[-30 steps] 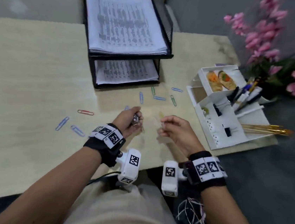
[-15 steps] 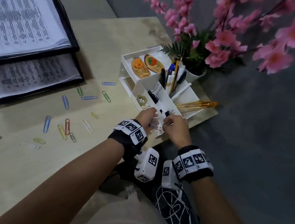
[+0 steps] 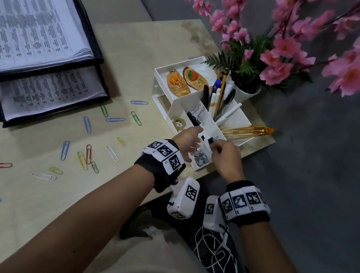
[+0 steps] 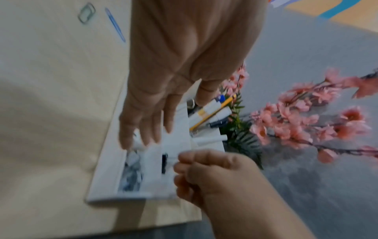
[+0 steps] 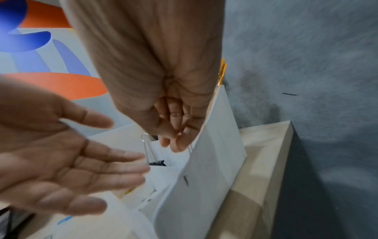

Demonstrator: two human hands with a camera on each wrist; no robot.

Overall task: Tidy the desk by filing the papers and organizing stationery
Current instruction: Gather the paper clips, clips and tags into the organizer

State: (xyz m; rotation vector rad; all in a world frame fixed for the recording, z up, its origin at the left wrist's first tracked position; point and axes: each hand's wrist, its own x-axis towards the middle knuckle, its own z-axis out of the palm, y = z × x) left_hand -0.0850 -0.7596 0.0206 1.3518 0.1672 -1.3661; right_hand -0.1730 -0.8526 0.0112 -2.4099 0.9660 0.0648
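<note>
A white desk organizer stands at the desk's right edge. Its nearest compartment holds a small pile of paper clips. My left hand hovers just above that compartment, palm down, fingers straight and holding nothing. Beside it my right hand has its fingertips pinched together over the middle compartment, on what looks like a thin paper clip. A black binder clip stands just under those fingers. Several coloured paper clips lie loose on the desk.
A black two-tier tray with printed papers sits at the back left. Pens and gold brushes fill the organizer's far side. A white pot of pink flowers stands behind it. The desk edge runs just right of the organizer.
Both hands moved from the loose clips at mid-desk right to the organizer. My left hand, closed around clips before, has opened over the nearest compartment. The right hand stays pinched.
</note>
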